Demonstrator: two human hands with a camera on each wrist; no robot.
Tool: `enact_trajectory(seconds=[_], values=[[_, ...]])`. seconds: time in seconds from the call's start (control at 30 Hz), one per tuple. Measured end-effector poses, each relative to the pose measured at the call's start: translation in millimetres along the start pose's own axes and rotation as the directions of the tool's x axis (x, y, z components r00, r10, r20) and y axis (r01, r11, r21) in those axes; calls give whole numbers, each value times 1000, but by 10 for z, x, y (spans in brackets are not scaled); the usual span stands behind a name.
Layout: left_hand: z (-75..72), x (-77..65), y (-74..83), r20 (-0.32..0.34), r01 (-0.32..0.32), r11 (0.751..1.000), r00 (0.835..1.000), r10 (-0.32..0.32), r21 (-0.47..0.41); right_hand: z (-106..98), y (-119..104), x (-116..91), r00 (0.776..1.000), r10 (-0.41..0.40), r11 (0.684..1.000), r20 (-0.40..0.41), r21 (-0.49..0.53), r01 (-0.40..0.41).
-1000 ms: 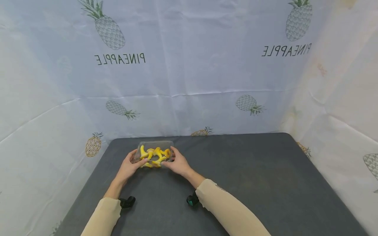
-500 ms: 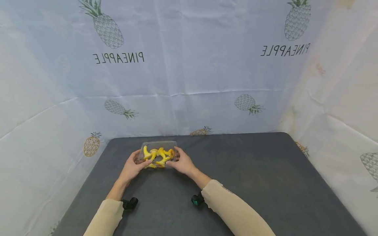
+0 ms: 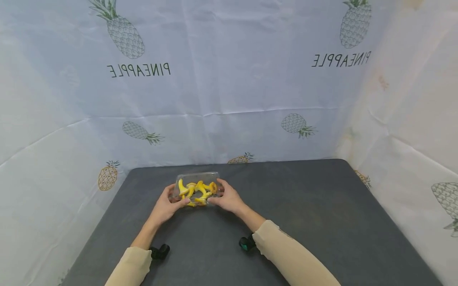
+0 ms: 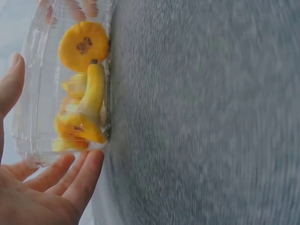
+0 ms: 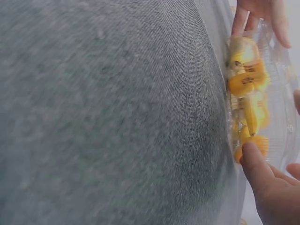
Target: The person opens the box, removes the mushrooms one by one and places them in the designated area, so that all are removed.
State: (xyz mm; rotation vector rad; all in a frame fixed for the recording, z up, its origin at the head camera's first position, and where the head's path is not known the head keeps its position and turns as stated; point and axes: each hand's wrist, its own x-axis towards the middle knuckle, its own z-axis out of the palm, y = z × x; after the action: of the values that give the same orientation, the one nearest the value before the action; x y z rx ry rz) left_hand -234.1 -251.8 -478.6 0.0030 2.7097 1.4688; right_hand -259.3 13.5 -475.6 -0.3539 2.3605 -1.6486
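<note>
— Nearest first: past the cream sleeves [image 3: 130, 264]?

— Small dark devices [image 3: 160, 252] at the wrists, then the left hand [image 3: 166, 205] and the right hand [image 3: 230, 200], with a clear plastic container [image 4: 40, 112] directly between.

— And the grip?

— Spread fairly wide on both hands, bent around opposite ends of the container: thumbs on the near side, fingers against the ends. Inside, several yellow mushroom-shaped pieces [image 4: 94, 89], crowded low along the base.

— Resting on the tabletop [image 3: 286, 222] or lifted?

— Can't tell; touching or just above the dark grey surface, left of centre and near the far edge.

— Hard to make out?

— Sleeves cut off at the bottom of the head view. Left hand cropped in the lower left corner of the left wrist view, right hand cropped by the right edge of the right wrist view. Pieces overlapping behind shiny, ridged plastic, so tricky to count.

— Any writing?

— Along the right sleeve, a small dark marking, too small to read. Farther back, on the pale cloth [image 3: 229, 87], "PINEAPPLE" twice, in mirrored dark capitals, each beneath a large printed pineapple [image 3: 126, 37].
</note>
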Motion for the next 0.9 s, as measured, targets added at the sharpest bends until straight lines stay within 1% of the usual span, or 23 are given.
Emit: enact_trajectory(seconds=[0.2, 0.37, 0.6, 0.9], values=[[104, -7, 56, -7, -4, 1000, 1000, 4, 26, -94, 34, -68, 1000, 21, 1000, 0, -2, -21], [193, -14, 120, 5, -10, 1000, 1000, 10, 24, -180, 70, -124, 1000, 19, 1000, -3, -26, -19], [315, 6, 195, -2, -19, 999, 1000, 19, 31, -287, 102, -203, 1000, 9, 998, -24, -57, -10], [478, -21, 308, -5, -27, 998, 1000, 27, 59, -476, 177, -307, 999, 22, 998, -23, -58, -23]])
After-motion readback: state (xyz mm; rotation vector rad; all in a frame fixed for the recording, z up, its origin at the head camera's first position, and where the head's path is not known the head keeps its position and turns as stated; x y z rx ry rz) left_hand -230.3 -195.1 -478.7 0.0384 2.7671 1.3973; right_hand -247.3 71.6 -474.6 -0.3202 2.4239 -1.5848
